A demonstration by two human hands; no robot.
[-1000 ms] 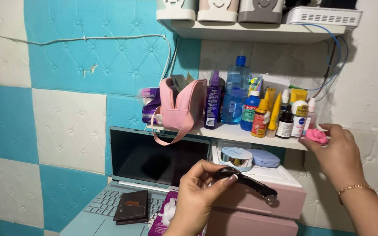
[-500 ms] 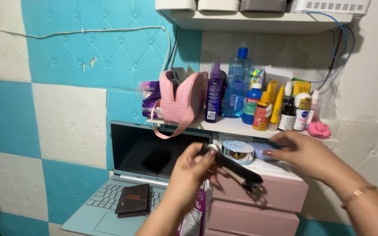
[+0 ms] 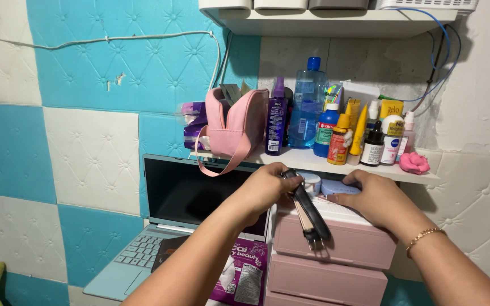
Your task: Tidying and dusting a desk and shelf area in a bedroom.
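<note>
Left hand (image 3: 267,190) clamped on black hair clip (image 3: 308,211), now drawn in over pink drawer unit (image 3: 336,241), clip hanging tip-down across top drawer front. Right hand (image 3: 378,198) no longer up at shelf (image 3: 370,168); pink flower-shaped item (image 3: 414,163) left lying at shelf's right end. Right hand now empty, fingers spread flat on blue compact (image 3: 336,187) atop drawer unit, beside round mirrored tin (image 3: 312,182). Laptop (image 3: 191,195) open at left.

Laptop (image 3: 199,209) left of drawers (image 3: 330,255); bottles (image 3: 336,133) on shelf (image 3: 313,161) above, bag (image 3: 233,127) at left
</note>
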